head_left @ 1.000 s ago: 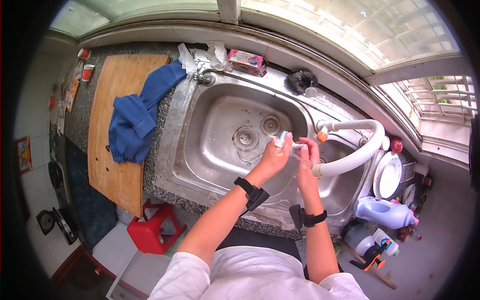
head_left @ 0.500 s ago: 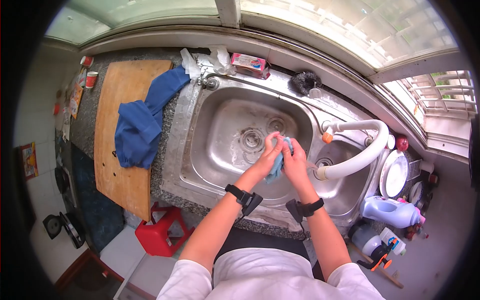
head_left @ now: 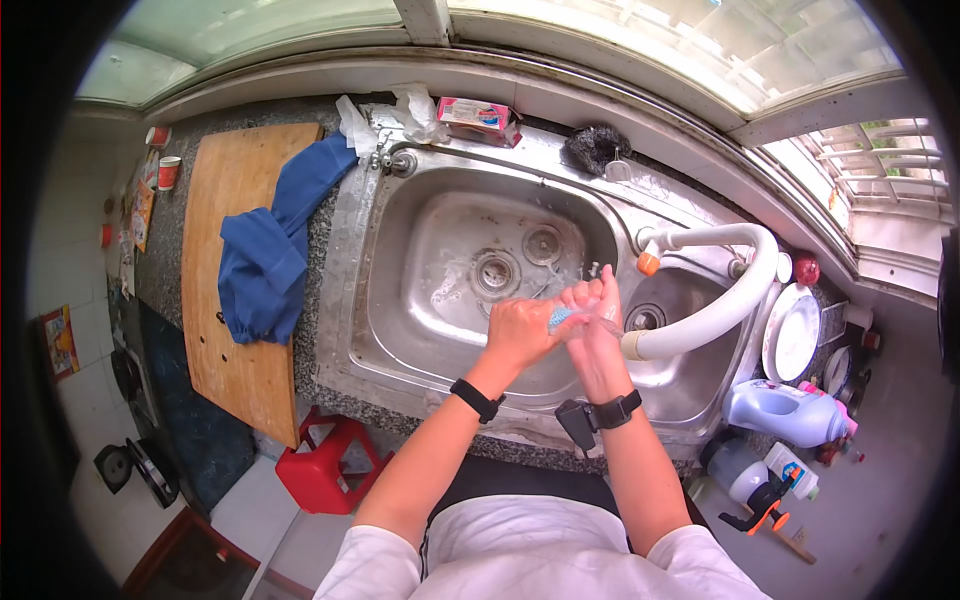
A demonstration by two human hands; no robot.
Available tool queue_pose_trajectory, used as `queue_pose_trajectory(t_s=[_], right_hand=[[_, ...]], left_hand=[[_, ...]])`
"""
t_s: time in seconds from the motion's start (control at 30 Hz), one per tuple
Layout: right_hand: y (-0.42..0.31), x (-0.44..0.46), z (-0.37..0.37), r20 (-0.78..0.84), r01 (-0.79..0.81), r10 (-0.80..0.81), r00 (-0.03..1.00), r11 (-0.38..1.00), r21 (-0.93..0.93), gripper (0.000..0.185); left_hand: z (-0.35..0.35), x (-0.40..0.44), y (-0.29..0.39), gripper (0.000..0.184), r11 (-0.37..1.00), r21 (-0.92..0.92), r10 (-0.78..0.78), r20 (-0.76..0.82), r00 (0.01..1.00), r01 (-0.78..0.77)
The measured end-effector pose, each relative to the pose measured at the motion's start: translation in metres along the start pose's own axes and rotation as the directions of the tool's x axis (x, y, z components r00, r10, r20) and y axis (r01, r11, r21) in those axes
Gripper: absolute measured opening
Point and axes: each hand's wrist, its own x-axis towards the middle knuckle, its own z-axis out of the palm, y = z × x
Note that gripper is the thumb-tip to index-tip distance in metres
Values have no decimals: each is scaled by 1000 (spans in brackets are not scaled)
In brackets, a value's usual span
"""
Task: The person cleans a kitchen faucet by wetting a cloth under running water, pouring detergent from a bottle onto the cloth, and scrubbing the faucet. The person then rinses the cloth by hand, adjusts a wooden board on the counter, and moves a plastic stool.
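Observation:
Over the front of the large sink basin [head_left: 420, 330], my left hand [head_left: 518, 332] is closed around a light blue cloth [head_left: 558, 317]. My right hand [head_left: 594, 325] sits against it, palm turned upward, with its fingers curled over the other end of the cloth. Most of the cloth is hidden inside the two fists. From the mouth of a thick white spout hose [head_left: 700, 340], water runs onto the right hand and the cloth. Droplets scatter above the basin.
A blue folded garment [head_left: 265, 265] lies on a wooden board [head_left: 215, 340] at the left. Behind the sink are a pink box [head_left: 475, 118] and black scrubber [head_left: 592, 148]. A lavender bottle [head_left: 785, 412] and white plate [head_left: 790, 335] stand right. A red stool [head_left: 325, 480] is below.
The cloth hung down between my hands before; now it is bunched and squeezed between them. My left hand has turned over, knuckles up, and my right wrist has rolled palm up.

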Motion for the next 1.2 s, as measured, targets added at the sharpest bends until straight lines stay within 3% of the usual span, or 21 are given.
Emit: queue_pose_trajectory(t_s=[0.17, 0.23, 0.33, 0.43, 0.47, 0.5, 0.53, 0.57, 0.6, 0.63, 0.67, 0.7, 0.73, 0.77, 0.83, 1.0, 1.07, 1.1, 1.17, 1.2], right_hand=[[4, 15, -13, -15, -10, 12, 1000, 993, 115, 44], [7, 26, -26, 55, 26, -33, 998, 993, 118, 38], [1, 11, -5, 53, -15, 8, 999, 990, 137, 40], [3, 14, -14, 161, 57, -99, 982, 967, 249, 36], [2, 14, -14, 166, 54, -97, 981, 967, 250, 36], [0, 12, -14, 105, 95, -124, 987, 963, 251, 29], [0, 8, -14, 42, 136, -151, 988, 959, 248, 22], [2, 4, -17, 44, 133, -148, 988, 960, 247, 22], [4, -2, -19, 69, 203, -208, 976, 976, 74, 13], [6, -8, -21, 105, 271, -260, 960, 958, -99, 17], [10, -13, -24, 109, 267, -256, 961, 958, -103, 17], [15, -17, -26, 204, 352, -299, 932, 880, -319, 28], [18, -21, -29, 304, 436, -320, 898, 745, -505, 41], [19, -27, -25, 303, 439, -323, 897, 742, -507, 41], [14, -35, -16, 366, 537, -416, 832, 443, -718, 55], [-2, -42, -15, 341, 525, -435, 833, 430, -735, 64], [-1, -42, -22, 276, 479, -444, 852, 450, -754, 67], [-1, -41, -25, 269, 476, -449, 852, 452, -754, 67], [1, -37, -35, 210, 330, -264, 942, 592, -735, 68], [9, -23, -45, 315, 415, -302, 900, 371, -831, 77]], left_hand=[[14, -2, -11, 49, 996, -21, 90, -6, 996, -90], [16, 0, -12, 51, 995, -32, 96, -12, 995, -97], [4, 6, -10, 41, 990, -84, 115, -4, 993, -115], [2, 6, -5, 27, 992, -124, 1, 69, 998, 7], [13, 2, -3, 19, 867, -451, -234, 10, 972, 213], [17, 1, 0, 21, 595, -729, -461, 34, 887, 337], [20, 2, 1, 21, 596, -729, -464, 30, 885, 337], [18, 5, 5, 25, 229, -887, -557, 217, 801, 400], [15, 9, 8, 31, -175, -902, -562, 421, 712, 395], [13, 13, 12, 31, -175, -904, -566, 416, 711, 389], [10, 17, 16, 30, -249, -904, -568, 428, 703, 348], [9, 20, 19, 28, -322, -896, -567, 440, 696, 305], [13, 22, 18, 26, -321, -894, -542, 445, 713, 313], [16, 22, 16, 26, -324, -893, -539, 446, 714, 313], [22, 26, 12, 29, -215, -853, -443, 519, 731, 475], [26, 35, 24, 22, -24, -881, -479, 426, 768, 473], [29, 37, 27, 19, 190, -900, -513, 250, 821, 392], [30, 38, 28, 19, 190, -898, -508, 257, 822, 398], [30, 38, 30, 21, 229, -902, -503, 212, 838, 365], [30, 39, 35, 27, 133, -937, -491, 222, 843, 324]])
